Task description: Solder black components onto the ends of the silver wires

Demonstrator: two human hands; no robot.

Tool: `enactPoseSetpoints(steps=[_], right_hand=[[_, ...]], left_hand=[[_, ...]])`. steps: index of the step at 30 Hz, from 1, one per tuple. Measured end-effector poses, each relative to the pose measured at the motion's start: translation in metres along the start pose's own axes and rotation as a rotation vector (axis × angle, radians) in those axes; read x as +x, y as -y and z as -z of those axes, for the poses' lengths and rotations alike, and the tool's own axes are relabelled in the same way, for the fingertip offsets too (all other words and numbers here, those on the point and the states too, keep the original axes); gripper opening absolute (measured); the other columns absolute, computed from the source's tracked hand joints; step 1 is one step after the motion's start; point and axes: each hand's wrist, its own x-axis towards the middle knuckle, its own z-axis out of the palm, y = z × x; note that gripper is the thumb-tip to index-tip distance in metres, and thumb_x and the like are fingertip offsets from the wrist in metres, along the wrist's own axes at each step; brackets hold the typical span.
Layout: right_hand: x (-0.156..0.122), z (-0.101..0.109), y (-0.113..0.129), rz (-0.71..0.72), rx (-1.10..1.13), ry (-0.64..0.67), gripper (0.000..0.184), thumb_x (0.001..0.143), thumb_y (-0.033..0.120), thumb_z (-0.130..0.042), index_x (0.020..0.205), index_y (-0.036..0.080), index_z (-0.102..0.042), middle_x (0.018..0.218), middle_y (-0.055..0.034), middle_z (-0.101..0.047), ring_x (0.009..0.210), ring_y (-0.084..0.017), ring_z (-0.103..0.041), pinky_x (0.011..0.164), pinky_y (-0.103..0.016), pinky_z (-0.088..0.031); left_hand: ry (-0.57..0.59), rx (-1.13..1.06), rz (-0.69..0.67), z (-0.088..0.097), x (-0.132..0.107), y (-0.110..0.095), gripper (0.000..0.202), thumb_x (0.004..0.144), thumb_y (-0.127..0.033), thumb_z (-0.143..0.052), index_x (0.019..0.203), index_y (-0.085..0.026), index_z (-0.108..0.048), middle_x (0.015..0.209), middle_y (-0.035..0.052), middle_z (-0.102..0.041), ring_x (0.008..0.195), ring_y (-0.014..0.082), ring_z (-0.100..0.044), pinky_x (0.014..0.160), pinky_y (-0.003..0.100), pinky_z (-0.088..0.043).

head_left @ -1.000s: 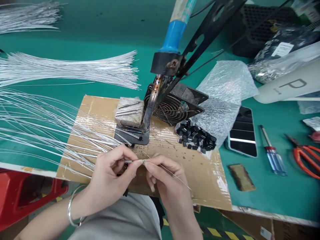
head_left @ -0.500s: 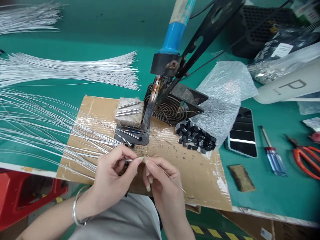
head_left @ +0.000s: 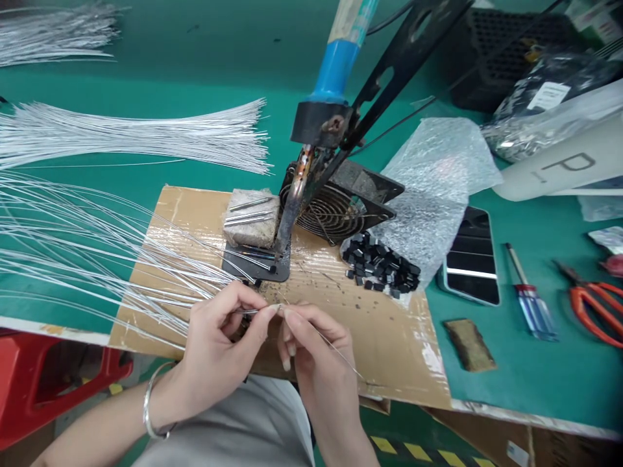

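My left hand [head_left: 228, 347], closed in a pinch, holds the end of a thin grey wire [head_left: 249, 311] above the cardboard. Its fingertips meet those of my right hand [head_left: 318, 347], which is closed too. A thin strand of wire [head_left: 341, 354] runs between the right thumb and fingers, and its free end sticks out past the hand. What lies exactly between the touching fingertips is hidden. Beside the left hand fans out a loose bunch of white wires [head_left: 160, 259]. Beyond the hands, a soldering iron [head_left: 292, 207] points down at a dark plate [head_left: 277, 272].
Under the hands lies a cardboard sheet [head_left: 403, 363]. A fan [head_left: 331, 214] stands behind it, near a heap of small black parts [head_left: 382, 266] on bubble wrap [head_left: 438, 175]. Rightward lie a phone [head_left: 471, 259], screwdriver [head_left: 533, 298] and orange-handled pliers [head_left: 596, 305]. A wire bundle [head_left: 136, 136] lies back left.
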Motion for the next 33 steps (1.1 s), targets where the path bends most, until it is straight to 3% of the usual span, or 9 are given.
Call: enactPoseSetpoints(steps=[4, 9, 14, 17, 19, 21, 23, 27, 33], right_hand=[[-0.002, -0.001, -0.004, 0.028, 0.016, -0.024, 0.016, 0.079, 0.039, -0.091, 0.075, 0.024, -0.086, 0.054, 0.0040, -0.058, 0.046, -0.006, -0.050, 0.041, -0.014, -0.044], [-0.004, -0.003, -0.014, 0.066, 0.014, -0.033, 0.012, 0.084, 0.041, -0.088, 0.082, 0.029, -0.087, 0.057, 0.0053, -0.059, 0.049, -0.006, -0.050, 0.046, -0.016, -0.048], [-0.003, 0.009, -0.008, 0.073, -0.070, 0.024, 0.018, 0.090, 0.044, -0.081, 0.092, 0.027, -0.089, 0.073, -0.0012, -0.073, 0.056, -0.011, -0.062, 0.050, -0.021, -0.053], [0.005, 0.031, 0.014, 0.252, -0.336, -0.012, 0.029, 0.096, 0.048, -0.073, 0.096, 0.024, -0.089, 0.086, -0.0071, -0.080, 0.069, -0.018, -0.071, 0.060, -0.031, -0.060], [0.015, 0.050, 0.031, 0.543, -0.725, -0.254, 0.013, 0.092, 0.035, -0.080, 0.097, 0.026, -0.088, 0.087, -0.0038, -0.081, 0.068, -0.017, -0.070, 0.064, -0.030, -0.059], [0.028, 0.067, 0.046, 0.726, -1.088, -0.427, 0.012, 0.092, 0.031, -0.078, 0.095, 0.023, -0.086, 0.085, -0.0035, -0.078, 0.071, -0.018, -0.069, 0.071, -0.033, -0.057], [0.041, 0.079, 0.055, 0.762, -1.381, -0.384, 0.015, 0.094, 0.031, -0.075, 0.095, 0.020, -0.084, 0.078, -0.0025, -0.075, 0.067, -0.018, -0.068, 0.068, -0.034, -0.054], [0.054, 0.088, 0.058, 0.779, -1.473, -0.296, 0.015, 0.091, 0.033, -0.075, 0.089, 0.019, -0.082, 0.071, -0.0009, -0.068, 0.063, -0.018, -0.064, 0.062, -0.032, -0.050], [0.047, 0.088, 0.050, 0.778, -1.430, -0.349, 0.019, 0.092, 0.035, -0.075, 0.084, 0.018, -0.077, 0.071, -0.0007, -0.068, 0.060, -0.016, -0.061, 0.060, -0.029, -0.051]], left_hand=[[-0.020, -0.007, -0.012, -0.002, 0.000, -0.001, 0.014, 0.097, -0.021, -0.065, 0.083, -0.021, -0.065, 0.060, -0.0061, -0.054, 0.046, 0.0076, -0.039, 0.042, 0.019, -0.032], [-0.011, -0.089, 0.050, -0.004, 0.001, -0.003, 0.014, 0.097, -0.023, -0.065, 0.082, -0.021, -0.065, 0.063, -0.0040, -0.060, 0.048, 0.0085, -0.045, 0.044, 0.019, -0.036], [-0.017, -0.103, 0.112, 0.001, 0.008, -0.009, 0.015, 0.093, -0.024, -0.067, 0.078, -0.019, -0.067, 0.062, -0.0025, -0.062, 0.049, 0.0086, -0.049, 0.045, 0.019, -0.039], [-0.049, -0.086, 0.128, 0.006, 0.015, -0.012, 0.012, 0.088, -0.022, -0.070, 0.076, -0.019, -0.069, 0.060, -0.0022, -0.064, 0.048, 0.0079, -0.050, 0.044, 0.017, -0.038], [-0.051, -0.092, 0.130, 0.010, 0.018, -0.014, 0.008, 0.085, -0.022, -0.072, 0.078, -0.018, -0.072, 0.062, -0.0008, -0.067, 0.049, 0.0083, -0.053, 0.044, 0.016, -0.040], [-0.043, -0.097, 0.127, 0.012, 0.020, -0.015, 0.006, 0.085, -0.022, -0.072, 0.080, -0.019, -0.075, 0.067, 0.0015, -0.072, 0.053, 0.0098, -0.058, 0.046, 0.016, -0.043], [-0.034, -0.092, 0.122, 0.014, 0.020, -0.015, 0.007, 0.085, -0.022, -0.072, 0.080, -0.019, -0.076, 0.071, 0.0031, -0.074, 0.057, 0.0113, -0.061, 0.048, 0.017, -0.045], [-0.018, -0.079, 0.126, 0.016, 0.017, -0.015, 0.011, 0.086, -0.024, -0.072, 0.077, -0.019, -0.076, 0.070, 0.0041, -0.072, 0.056, 0.0121, -0.059, 0.048, 0.020, -0.045], [-0.014, -0.079, 0.119, 0.015, 0.015, -0.011, 0.010, 0.088, -0.024, -0.072, 0.081, -0.020, -0.077, 0.070, 0.0026, -0.069, 0.057, 0.0120, -0.056, 0.049, 0.022, -0.043]])
